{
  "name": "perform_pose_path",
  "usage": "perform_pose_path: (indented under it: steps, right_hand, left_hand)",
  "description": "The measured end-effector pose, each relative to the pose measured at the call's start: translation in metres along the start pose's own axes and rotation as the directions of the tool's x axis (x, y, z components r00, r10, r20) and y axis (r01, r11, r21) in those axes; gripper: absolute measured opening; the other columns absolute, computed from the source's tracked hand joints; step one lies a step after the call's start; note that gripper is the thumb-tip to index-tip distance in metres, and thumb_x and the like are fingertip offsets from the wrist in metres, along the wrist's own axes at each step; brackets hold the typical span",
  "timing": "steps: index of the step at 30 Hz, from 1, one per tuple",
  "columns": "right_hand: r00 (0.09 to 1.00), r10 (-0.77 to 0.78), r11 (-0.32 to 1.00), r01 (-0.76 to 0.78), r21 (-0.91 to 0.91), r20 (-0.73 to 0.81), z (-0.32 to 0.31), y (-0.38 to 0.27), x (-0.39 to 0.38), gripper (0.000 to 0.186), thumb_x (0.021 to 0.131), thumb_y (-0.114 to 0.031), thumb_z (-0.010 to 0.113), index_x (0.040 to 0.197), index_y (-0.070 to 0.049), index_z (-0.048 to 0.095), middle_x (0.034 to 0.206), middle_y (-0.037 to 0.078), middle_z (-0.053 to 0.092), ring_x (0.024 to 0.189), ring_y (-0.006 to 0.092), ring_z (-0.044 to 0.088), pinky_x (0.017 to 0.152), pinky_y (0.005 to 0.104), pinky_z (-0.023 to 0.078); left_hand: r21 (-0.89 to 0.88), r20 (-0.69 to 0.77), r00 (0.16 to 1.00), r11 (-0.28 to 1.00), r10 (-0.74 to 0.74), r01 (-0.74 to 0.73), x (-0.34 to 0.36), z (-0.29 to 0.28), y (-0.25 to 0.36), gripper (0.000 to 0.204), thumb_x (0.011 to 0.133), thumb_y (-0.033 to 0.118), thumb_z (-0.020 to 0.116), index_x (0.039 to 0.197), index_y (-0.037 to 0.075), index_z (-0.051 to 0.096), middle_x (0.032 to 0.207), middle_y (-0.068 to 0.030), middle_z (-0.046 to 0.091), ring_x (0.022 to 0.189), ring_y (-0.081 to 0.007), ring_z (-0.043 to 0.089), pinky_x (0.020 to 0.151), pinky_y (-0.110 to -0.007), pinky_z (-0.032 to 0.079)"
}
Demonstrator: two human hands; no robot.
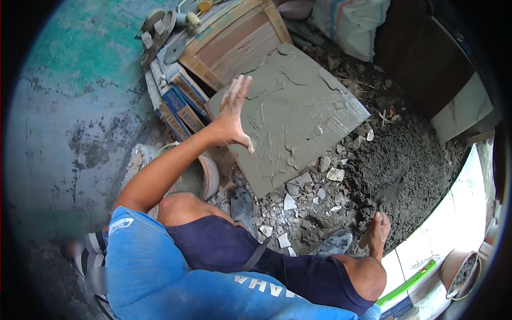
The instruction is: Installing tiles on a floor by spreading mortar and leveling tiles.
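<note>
My left hand is raised over the left side of a large square tile, its fingers stretched up and the thumb apart. Nothing is in it. Smooth grey mortar covers most of the tile's upper face, with ridges and thicker lumps. The tile leans at a tilt against stacked boxes. My right hand is low at the near edge of a dark heap of wet mortar, fingers curled in. What it holds, if anything, is hard to make out; a smooth grey patch shows in the heap just beyond it.
Broken tile pieces and rubble cover the ground between my feet. A mortar-stained bucket stands by my left knee. Cardboard boxes lie far left, a white sack at the back. White floor tiles, a green level and another bucket are right.
</note>
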State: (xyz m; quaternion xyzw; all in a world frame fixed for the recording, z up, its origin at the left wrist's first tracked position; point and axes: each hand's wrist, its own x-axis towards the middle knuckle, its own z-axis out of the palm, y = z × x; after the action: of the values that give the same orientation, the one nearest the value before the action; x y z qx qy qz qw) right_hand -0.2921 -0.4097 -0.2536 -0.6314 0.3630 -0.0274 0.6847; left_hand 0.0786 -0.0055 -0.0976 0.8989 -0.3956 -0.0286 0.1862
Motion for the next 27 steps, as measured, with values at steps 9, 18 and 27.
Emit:
perform_pose_path:
  steps: [9, 18, 27]
  right_hand:
    - [0.980, 0.036, 0.998, -0.027, 0.050, -0.197, 0.010, 0.007, -0.027, 0.038, 0.096, -0.043, 0.060, 0.082, -0.008, 0.051, 0.065, 0.002, 0.051, 0.051, 0.0114, 0.050, 0.047, 0.0250, 0.044]
    - [0.980, 0.038, 0.999, -0.033, 0.031, -0.193, 0.017, -0.005, -0.033, 0.035, 0.097, -0.042, 0.057, 0.082, -0.012, 0.050, 0.065, 0.001, 0.051, 0.051, 0.0118, 0.050, 0.046, 0.0252, 0.043]
    - [0.981, 0.011, 1.000, -0.014, -0.014, -0.195, 0.011, 0.002, -0.032, 0.034, 0.099, -0.042, 0.055, 0.083, -0.011, 0.050, 0.067, 0.001, 0.050, 0.055, 0.0099, 0.049, 0.049, 0.0239, 0.044]
  left_hand:
    - [-0.796, 0.580, 0.557, -0.267, -0.595, 0.543, -0.157, 0.080, -0.021, 0.077, 0.063, 0.057, 0.083, 0.112, 0.012, 0.045, 0.090, -0.0029, 0.048, 0.076, -0.0166, 0.052, 0.064, -0.034, 0.047]
    - [-0.816, 0.529, 0.745, -0.484, -0.405, 0.316, -0.146, 0.153, -0.035, 0.057, 0.070, 0.057, 0.079, 0.104, 0.015, 0.063, 0.095, 0.0023, 0.066, 0.087, -0.0131, 0.062, 0.071, -0.029, 0.048]
    - [-0.805, 0.438, 0.835, -0.558, -0.332, 0.201, -0.160, 0.157, -0.040, 0.019, 0.090, 0.026, 0.072, 0.098, 0.009, 0.067, 0.091, -0.0002, 0.067, 0.080, -0.0126, 0.061, 0.073, -0.030, 0.049]
